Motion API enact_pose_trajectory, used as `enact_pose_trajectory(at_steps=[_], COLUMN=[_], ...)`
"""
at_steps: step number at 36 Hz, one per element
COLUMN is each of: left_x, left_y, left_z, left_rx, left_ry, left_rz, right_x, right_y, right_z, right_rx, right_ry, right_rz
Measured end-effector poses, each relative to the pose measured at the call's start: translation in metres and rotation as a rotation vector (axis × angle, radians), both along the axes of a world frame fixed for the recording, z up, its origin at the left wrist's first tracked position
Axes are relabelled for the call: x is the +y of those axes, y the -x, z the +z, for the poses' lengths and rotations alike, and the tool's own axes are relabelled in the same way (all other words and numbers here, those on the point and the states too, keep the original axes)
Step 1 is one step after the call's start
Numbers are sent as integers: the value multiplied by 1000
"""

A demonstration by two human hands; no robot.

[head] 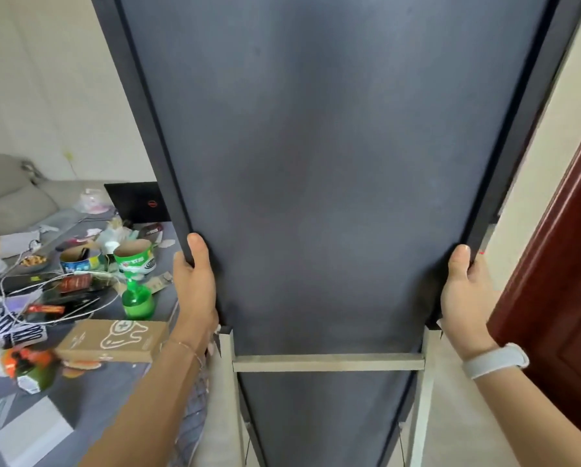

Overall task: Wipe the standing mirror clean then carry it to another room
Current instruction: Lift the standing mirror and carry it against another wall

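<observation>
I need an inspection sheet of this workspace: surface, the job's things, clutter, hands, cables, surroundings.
Surface: grey table at left, crowded.
Job's things: mirror seen from its dark back, on a pale stand; no cloth seen.
Clutter: green bottle, cardboard box, laptop, two open cans, packets.
Hands: left hand grips the mirror's left edge; right hand grips its right edge.
Cables: white cable looped across the table.
Surroundings: sofa behind the table; dark red door at right.

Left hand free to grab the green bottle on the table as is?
Probably not. The left hand grips the mirror's left frame edge, sharing its hold with the right hand. The green bottle sits close and unobstructed, but it would have to let go first.
</observation>
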State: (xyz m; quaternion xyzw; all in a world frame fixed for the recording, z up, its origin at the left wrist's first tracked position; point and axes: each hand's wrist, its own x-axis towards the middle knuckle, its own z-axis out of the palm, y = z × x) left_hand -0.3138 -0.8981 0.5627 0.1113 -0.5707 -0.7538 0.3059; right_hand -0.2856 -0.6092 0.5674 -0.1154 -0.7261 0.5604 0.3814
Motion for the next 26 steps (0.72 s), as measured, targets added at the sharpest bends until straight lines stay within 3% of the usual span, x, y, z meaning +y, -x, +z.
enact_pose_trajectory(at_steps=[14, 26], left_x=[-51, -77], left_y=[247, 464], left_z=[15, 13], left_rx=[46, -5], left_ry=[5, -7], left_rz=[-10, 0], right_x=[-51, -78], right_y=[260, 472], right_z=[-2, 1], right_rx=[44, 80], right_ry=[79, -13], right_rz=[-64, 3])
